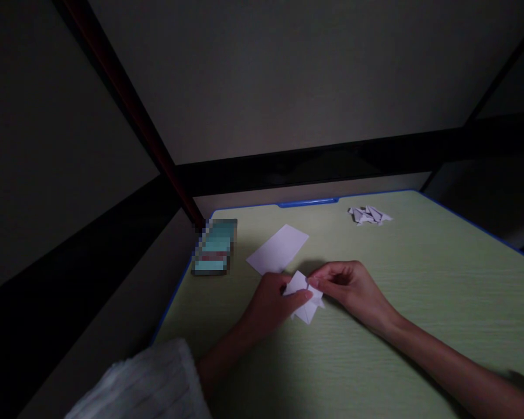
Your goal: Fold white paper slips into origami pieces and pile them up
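Between my two hands is a small white folded paper piece (306, 314), with pointed flaps and creases, held just above the table. My left hand (275, 299) grips its left side, thumb laid across the front. At its upper right edge, my right hand (347, 285) pinches the paper between thumb and fingers. Both hands are closed on the same piece, and some of it is hidden behind the left thumb. Just beyond my left hand lies a flat white sheet of paper (279, 247).
A phone (213, 247), its screen lit and pixelated, lies at the table's left edge. Several folded white paper figures (369, 215) sit together at the back right. The light wood-grain table (441, 279) has a blue rim and a blue handle (308, 202) at the far edge, near the wall.
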Demonstrator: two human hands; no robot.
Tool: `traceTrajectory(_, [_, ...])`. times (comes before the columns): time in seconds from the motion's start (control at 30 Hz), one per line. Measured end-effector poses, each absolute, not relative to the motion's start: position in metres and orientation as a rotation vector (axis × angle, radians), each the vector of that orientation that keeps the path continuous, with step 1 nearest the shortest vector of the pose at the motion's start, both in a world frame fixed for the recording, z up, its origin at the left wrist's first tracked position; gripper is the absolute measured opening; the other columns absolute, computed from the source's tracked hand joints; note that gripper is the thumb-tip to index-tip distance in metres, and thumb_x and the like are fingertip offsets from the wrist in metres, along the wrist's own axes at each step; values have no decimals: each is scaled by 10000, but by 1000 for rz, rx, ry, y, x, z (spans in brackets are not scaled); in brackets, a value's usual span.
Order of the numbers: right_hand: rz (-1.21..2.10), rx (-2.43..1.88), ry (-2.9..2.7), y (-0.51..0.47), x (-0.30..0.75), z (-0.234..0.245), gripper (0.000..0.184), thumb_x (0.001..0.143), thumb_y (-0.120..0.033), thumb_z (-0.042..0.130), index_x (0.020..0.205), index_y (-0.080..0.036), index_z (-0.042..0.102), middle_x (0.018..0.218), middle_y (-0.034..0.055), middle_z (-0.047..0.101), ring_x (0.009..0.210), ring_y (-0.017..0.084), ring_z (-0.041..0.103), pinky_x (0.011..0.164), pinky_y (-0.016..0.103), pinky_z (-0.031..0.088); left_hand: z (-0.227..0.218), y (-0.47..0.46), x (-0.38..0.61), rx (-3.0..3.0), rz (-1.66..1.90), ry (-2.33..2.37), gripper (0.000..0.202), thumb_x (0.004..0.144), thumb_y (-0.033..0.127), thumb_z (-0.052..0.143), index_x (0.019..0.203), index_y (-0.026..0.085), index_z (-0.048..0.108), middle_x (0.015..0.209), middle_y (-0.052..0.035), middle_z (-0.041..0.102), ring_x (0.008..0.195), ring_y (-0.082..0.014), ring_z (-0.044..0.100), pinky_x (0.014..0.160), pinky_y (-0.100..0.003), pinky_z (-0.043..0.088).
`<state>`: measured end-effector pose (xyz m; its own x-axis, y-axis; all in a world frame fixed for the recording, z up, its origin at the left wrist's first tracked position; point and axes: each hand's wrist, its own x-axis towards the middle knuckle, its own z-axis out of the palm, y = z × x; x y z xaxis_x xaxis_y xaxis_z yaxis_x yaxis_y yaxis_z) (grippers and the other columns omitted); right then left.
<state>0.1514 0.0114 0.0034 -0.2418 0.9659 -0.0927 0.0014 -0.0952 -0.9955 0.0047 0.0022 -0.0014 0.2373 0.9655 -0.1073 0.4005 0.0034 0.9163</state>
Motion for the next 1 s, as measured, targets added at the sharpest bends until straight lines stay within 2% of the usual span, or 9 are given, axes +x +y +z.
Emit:
traceTrajectory(0.27, [1430,-1144,-1314,13,151,-2,120,552,-245,661,568,-129,634,545,13,634,471,90,525,477,219,408,-4,2,5,1525,786,1314,238,636,290,516,471,126,465,440,47,376,434,-67,332,411,-191,224])
traceTrajectory(0.63, [1449,-1128,-1320,14,151,0,115,565,-241,643,564,-130,615,527,-9,607,467,72,498,478,200,385,-6,3,3,1468,815,1255,261,644,310,492,457,138,433,432,54,346,425,-64,299,417,-199,211])
traceTrajectory(1.0, [1373,-1149,-1384,13,149,1,191,608,-300,609,566,-123,551,487,-34,517,435,57,412,425,189,304,-4,1,5,1485,829,1274,274,674,309,456,463,139,411,442,51,324,435,-60,284,417,-196,201])
